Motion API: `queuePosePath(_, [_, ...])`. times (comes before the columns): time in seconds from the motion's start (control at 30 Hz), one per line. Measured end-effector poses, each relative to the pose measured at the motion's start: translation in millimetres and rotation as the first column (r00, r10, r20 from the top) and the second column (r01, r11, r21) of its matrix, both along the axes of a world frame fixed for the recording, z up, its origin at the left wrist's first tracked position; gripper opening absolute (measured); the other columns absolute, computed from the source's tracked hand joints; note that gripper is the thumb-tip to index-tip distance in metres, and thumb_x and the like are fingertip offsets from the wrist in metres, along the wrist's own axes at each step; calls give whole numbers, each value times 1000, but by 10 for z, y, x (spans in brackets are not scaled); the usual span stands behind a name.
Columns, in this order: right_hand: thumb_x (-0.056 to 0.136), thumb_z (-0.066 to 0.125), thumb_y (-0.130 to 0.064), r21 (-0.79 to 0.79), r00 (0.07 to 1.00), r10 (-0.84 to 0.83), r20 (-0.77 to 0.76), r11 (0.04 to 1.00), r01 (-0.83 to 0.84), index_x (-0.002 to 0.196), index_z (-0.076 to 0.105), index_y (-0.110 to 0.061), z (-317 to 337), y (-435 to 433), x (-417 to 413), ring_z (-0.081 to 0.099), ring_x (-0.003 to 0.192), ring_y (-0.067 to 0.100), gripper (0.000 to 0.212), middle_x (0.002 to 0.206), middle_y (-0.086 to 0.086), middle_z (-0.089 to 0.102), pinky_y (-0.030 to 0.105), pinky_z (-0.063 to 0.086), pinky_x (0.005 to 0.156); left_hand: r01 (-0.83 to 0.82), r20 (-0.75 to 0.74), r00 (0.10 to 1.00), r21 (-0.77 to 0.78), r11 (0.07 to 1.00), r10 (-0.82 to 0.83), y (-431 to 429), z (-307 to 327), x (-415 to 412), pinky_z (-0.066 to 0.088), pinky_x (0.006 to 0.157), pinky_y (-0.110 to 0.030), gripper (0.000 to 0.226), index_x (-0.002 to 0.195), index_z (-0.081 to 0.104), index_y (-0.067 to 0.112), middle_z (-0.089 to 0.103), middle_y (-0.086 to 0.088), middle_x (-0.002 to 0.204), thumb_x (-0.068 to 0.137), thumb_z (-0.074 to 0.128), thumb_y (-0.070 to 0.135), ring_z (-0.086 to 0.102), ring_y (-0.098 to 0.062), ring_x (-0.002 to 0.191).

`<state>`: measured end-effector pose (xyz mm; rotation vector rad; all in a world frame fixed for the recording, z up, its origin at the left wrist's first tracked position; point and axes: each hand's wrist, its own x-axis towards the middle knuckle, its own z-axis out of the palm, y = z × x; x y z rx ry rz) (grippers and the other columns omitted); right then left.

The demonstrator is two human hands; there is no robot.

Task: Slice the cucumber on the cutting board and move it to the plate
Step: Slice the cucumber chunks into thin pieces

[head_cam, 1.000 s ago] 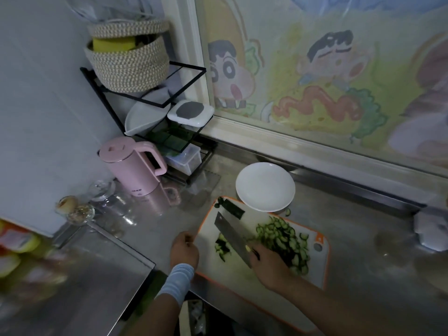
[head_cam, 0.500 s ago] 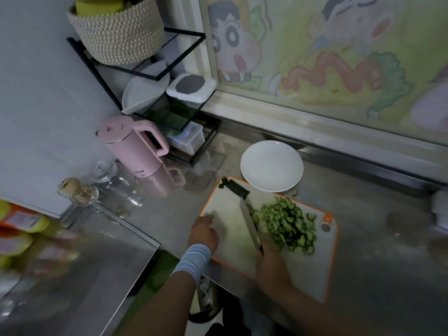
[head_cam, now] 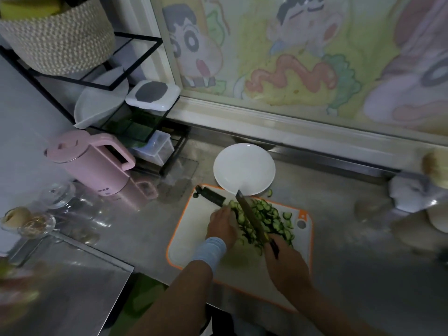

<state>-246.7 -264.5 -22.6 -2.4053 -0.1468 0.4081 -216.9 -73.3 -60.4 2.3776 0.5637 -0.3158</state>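
Gripping long steel knife [head_cam: 251,215] handle: right hand [head_cam: 287,270], lower centre; left hand [head_cam: 221,226] touching green cucumber slices [head_cam: 274,219] on orange-rimmed white cutting board [head_cam: 189,241], finger pose unclear.

A home kitchen is indicated by steel bench [head_cam: 351,258], pink kettle [head_cam: 97,166], dish rack [head_cam: 131,128] and cutting board [head_cam: 191,229] (cartoon panel [head_cam: 291,59] behind).

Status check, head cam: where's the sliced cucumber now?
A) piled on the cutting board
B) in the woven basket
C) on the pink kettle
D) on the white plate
A: the cucumber slices lie heaped on the cutting board, and the plate holds none.
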Motion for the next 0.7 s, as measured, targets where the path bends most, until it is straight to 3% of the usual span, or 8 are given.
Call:
queuePosePath(0.1, [96, 46, -34, -19, 997, -13, 73, 1000, 15, 112, 58, -31, 32, -88, 202, 63, 80, 22, 20, 90, -2, 68, 33, 49, 65, -9, -70, 998, -7, 1000, 8, -66, -38, 62, 34, 108, -40, 64, 145, 29, 27, 26, -8, 146, 86, 49, 12, 34, -33, 130])
queuePosePath(0.2, [94, 50, -32, -64, 993, -5, 122, 998, 13, 113, 62, -31, 11, -207, 443, 64, 82, 24, 23, 93, 1, 69, 31, 49, 67, 72, -53, 996, -10, 997, -72, -67, -185, 138, 41, 103, -41, 59, 132, 45, 34, 48, -4, 134, 76, 60, 24, 44, -32, 124])
queuePosePath(0.27, [94, 49, -34, -111, 990, 39, 135, 993, -24, 119, 61, -33, -35, -312, 582, 64, 80, 25, 28, 95, 5, 68, 31, 48, 66, 45, -35, 998, -3, 999, -46, -74, -169, 176, 39, 104, -41, 58, 131, 47, 29, 50, -4, 133, 76, 63, 24, 44, -31, 124])
queuePosePath(0.47, [84, 41, -43, -246, 959, 60, 275, 969, 10, 114, 67, -38, -13, -586, 804, 67, 88, 20, 40, 95, -7, 73, 24, 45, 69, 26, -61, 998, -79, 997, -31, -196, -11, 301, 28, 111, -41, 63, 140, 37, 32, 34, -13, 144, 83, 37, 6, 26, -31, 136])
queuePosePath(0.6, [89, 54, -34, -271, 980, 111, 167, 960, -63, 120, 63, -40, -21, -659, 884, 64, 97, 18, 33, 104, -8, 70, 23, 40, 71, -51, -30, 998, -55, 997, 49, -213, -110, 241, 41, 104, -39, 57, 135, 42, 35, 47, -4, 136, 83, 46, 11, 44, -27, 126])
queuePosePath(0.7, [88, 53, -36, -198, 979, 160, 125, 971, -133, 115, 62, -43, -39, -595, 857, 65, 92, 19, 28, 96, -9, 70, 26, 46, 72, -190, -64, 978, 104, 976, 197, -251, -27, 36, 34, 104, -34, 61, 135, 41, 18, 39, -6, 133, 79, 64, 16, 37, -28, 123])
